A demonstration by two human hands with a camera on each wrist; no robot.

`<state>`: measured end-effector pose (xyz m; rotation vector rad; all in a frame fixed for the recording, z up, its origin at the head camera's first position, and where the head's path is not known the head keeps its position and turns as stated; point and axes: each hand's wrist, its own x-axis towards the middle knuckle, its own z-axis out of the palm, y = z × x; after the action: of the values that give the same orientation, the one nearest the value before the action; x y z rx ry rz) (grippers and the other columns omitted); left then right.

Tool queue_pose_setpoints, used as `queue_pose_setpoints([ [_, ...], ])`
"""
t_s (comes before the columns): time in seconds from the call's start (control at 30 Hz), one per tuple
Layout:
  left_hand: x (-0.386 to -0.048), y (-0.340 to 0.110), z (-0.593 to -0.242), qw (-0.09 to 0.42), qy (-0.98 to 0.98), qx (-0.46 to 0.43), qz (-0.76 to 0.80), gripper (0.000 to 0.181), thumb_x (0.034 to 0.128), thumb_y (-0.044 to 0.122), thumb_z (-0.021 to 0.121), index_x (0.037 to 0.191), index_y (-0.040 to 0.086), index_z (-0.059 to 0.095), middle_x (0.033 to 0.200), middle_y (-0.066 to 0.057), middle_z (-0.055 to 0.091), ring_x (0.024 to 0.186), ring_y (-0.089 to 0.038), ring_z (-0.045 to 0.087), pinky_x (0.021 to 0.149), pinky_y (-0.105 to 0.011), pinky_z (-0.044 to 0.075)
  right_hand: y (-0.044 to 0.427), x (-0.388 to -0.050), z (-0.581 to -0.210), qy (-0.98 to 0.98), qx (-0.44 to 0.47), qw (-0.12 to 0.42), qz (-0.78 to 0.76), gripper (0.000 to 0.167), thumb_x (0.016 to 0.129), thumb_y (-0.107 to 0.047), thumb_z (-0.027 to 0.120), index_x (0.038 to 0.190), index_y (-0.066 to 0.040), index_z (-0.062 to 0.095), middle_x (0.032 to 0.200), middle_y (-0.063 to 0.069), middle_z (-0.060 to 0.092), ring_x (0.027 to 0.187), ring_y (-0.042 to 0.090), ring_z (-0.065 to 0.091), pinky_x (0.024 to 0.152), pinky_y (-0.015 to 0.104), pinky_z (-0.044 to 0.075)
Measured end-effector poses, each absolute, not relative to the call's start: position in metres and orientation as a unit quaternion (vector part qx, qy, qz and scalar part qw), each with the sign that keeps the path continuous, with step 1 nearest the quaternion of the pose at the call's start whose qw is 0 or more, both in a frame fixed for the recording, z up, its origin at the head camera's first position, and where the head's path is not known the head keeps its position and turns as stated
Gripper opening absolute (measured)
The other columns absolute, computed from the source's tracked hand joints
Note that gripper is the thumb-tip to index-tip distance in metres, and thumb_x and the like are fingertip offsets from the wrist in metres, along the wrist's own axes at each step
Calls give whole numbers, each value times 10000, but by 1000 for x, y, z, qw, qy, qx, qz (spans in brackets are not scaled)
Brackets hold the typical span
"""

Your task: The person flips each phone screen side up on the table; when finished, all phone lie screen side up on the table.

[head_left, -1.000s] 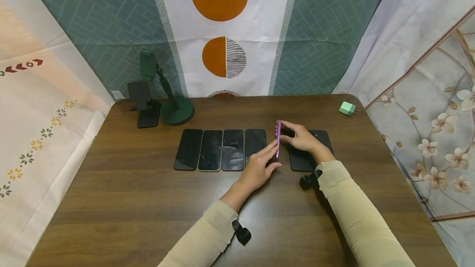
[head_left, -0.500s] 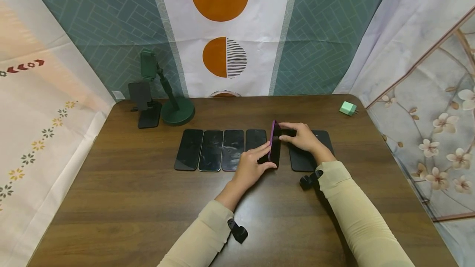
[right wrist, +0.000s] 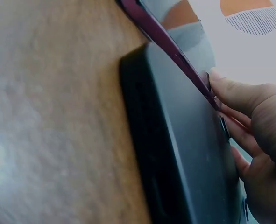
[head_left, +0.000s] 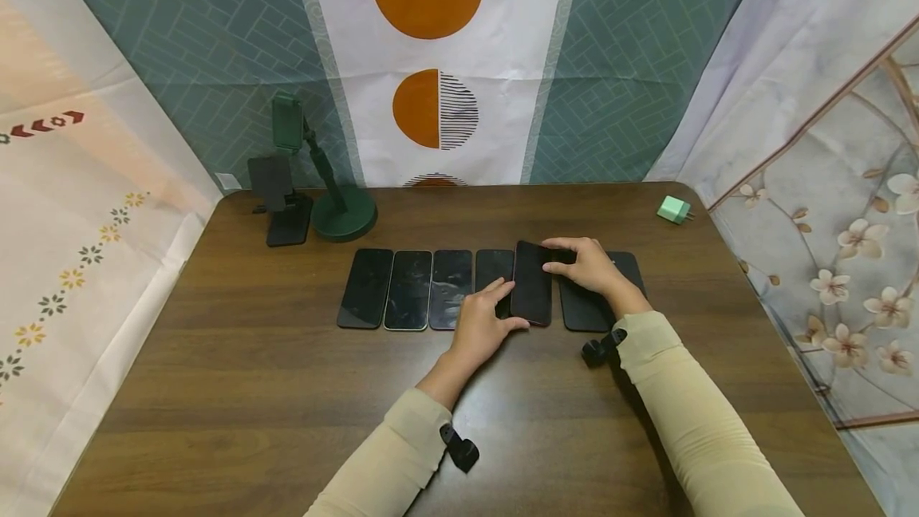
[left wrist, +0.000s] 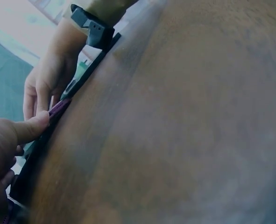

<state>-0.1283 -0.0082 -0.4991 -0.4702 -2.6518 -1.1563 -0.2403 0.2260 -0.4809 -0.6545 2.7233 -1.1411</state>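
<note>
Right hand (head_left: 590,266) and left hand (head_left: 479,324) grip a black-screened, purple-edged rectangular phone (head_left: 532,284) between them.
The right pinches its right edge, the left its near-left corner; four flat black rectangular phones (head_left: 408,291) line up beyond the left hand.

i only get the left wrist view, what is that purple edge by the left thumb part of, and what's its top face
Observer: It belongs to the purple-edged phone; the head view shows a dark screen on its upper face.
Operator: ok and where does the right hand have it, i can't see those fingertips
Observer: Near its far right corner, as the head and right wrist views show.
Operator: how many phones in the row to its left
Observer: Four dark phones, side by side in the head view.
</note>
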Motion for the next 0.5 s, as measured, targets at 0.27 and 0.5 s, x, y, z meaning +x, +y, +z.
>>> queue_pose_setpoints([
  [0.27,-129,-9,-497,72,-904,-168,-386,687,723,342,912,1306,55,688,1364,-148,629,1224,-309,626,998,-437,523,229,-242,-479,898,-231,67,-369,470,897,-145,789,1342,-65,660,1361,162,632,1292,359,555,1079,565,417],
  [0.5,-129,-10,-497,62,-912,-164,-370,702,728,384,900,1321,79,683,1374,-133,627,1232,-300,623,1007,-438,517,234,-242,-480,894,-238,83,-372,474,913,-140,770,1364,-68,642,1386,172,612,1321,365,529,1093,576,396],
])
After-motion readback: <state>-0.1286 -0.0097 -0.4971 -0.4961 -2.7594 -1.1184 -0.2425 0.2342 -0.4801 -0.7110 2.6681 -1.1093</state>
